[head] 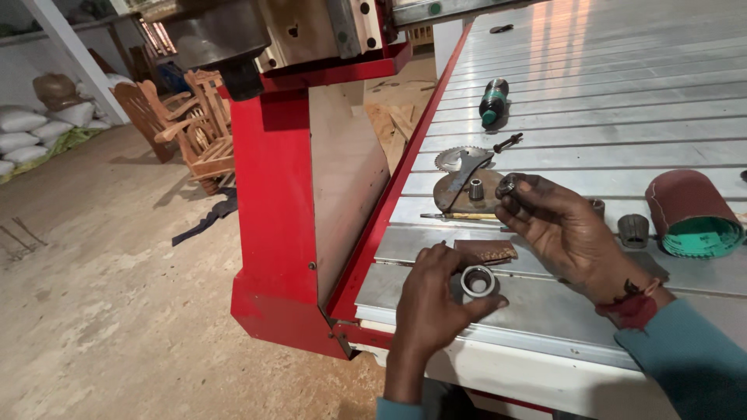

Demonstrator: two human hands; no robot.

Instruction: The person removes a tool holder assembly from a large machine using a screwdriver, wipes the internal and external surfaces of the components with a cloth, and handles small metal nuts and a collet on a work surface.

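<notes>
My left hand (433, 299) rests on the near part of the slotted metal machine bed (591, 117) and holds a short metal ring nut (477, 281) between thumb and fingers. My right hand (564, 233) hovers just above the bed, fingertips pinched on a small dark metal part (507, 185). Beyond the hands lie a round saw blade (459, 158), a flat metal wrench (461, 180), a small metal collar (476, 189) and a pencil (457, 216). A worn brown pad (486, 250) lies just behind my left hand.
A roll of red-brown sandpaper with green backing (691, 215) lies at the right, a dark metal cylinder (633, 230) beside it. A green-tipped dark bottle (492, 102) and a bolt (507, 142) lie farther back. The red machine column (276, 225) stands left; wooden chairs (191, 124) and sacks (23, 132) behind.
</notes>
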